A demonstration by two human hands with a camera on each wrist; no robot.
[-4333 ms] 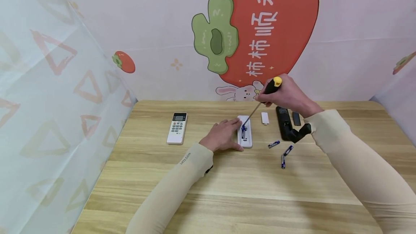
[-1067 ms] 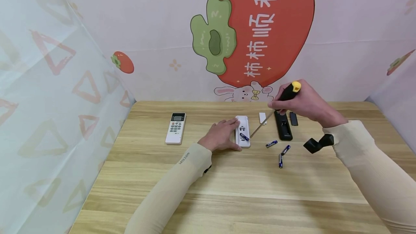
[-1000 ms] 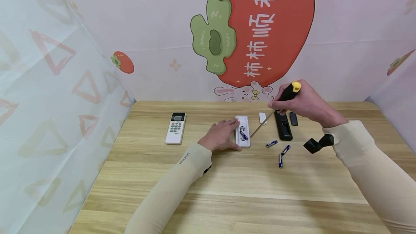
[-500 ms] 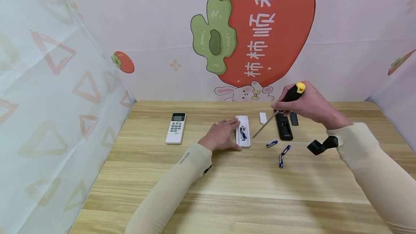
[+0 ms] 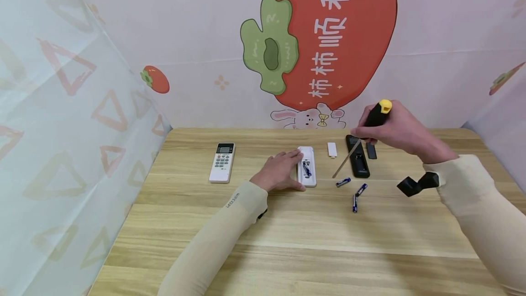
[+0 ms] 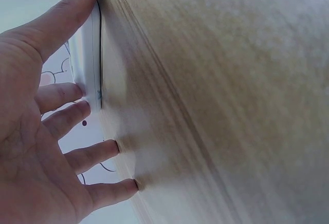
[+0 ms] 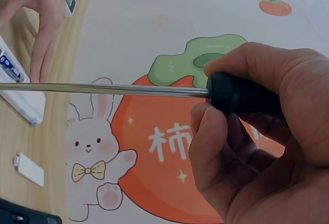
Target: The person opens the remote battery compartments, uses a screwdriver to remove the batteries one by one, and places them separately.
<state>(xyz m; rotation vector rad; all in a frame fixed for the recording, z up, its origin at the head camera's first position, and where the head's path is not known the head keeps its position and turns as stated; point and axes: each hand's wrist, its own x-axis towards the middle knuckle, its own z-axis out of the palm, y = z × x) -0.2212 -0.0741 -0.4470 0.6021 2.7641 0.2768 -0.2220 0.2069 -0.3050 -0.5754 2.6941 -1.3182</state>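
Observation:
The left hand (image 5: 277, 172) (image 6: 31, 126) steadies an opened white remote (image 5: 312, 181) by its left side, thumb at the near corner, two fingers farther up; its other fingertips rest on the table in the left wrist view. A blue battery (image 5: 307, 169) (image 7: 10, 69) lies slightly slanted in the remote's compartment. The right hand (image 5: 407, 131) (image 7: 293, 126) grips the black handle of a screwdriver (image 5: 376, 117) (image 7: 128, 89) between thumb and fingers. Its tip points down between the white remote and a black remote (image 5: 360, 163), near a loose battery (image 5: 343, 182).
Two more batteries (image 5: 361, 189) (image 5: 355, 203) touch end to end nearer the front. A white cover (image 5: 332, 149) lies behind, and a dark cover (image 5: 371, 150) is beside the black remote. Another white remote (image 5: 222, 162) lies at the left, keypad up. A printed cloth backdrop stands behind the table.
The screwdriver has come out of the white remote's compartment and moved right with the right hand. The battery there has turned and now lies more lengthwise. The left hand has stayed put.

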